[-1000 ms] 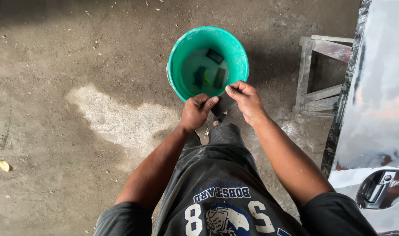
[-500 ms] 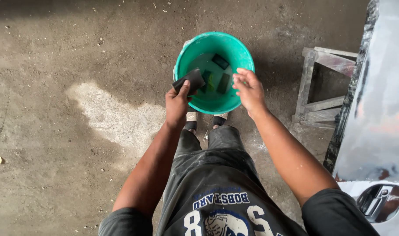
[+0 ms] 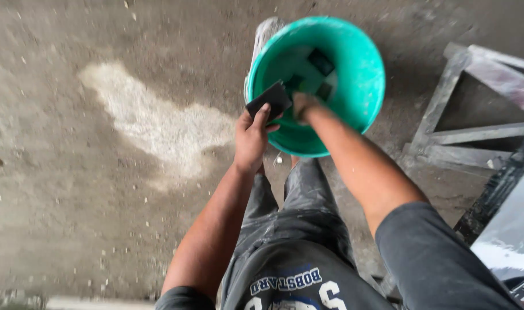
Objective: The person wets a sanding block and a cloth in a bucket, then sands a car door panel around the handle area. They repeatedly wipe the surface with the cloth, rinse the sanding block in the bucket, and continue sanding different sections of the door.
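A green plastic bucket stands on the concrete floor ahead of my knees, with water and dark pieces inside it. My left hand grips a dark flat sanding pad at the bucket's near left rim. My right hand reaches down into the bucket, its fingers hidden below the rim in the water, so what it touches does not show.
A pale dusty patch marks the grey floor to the left. A dusty wooden frame lies at the right, next to a grey panel at the lower right. A white object peeks out behind the bucket.
Both hands have moved from my lap toward the bucket. The left hand lifted the dark pad to the rim, and the right hand dipped inside.
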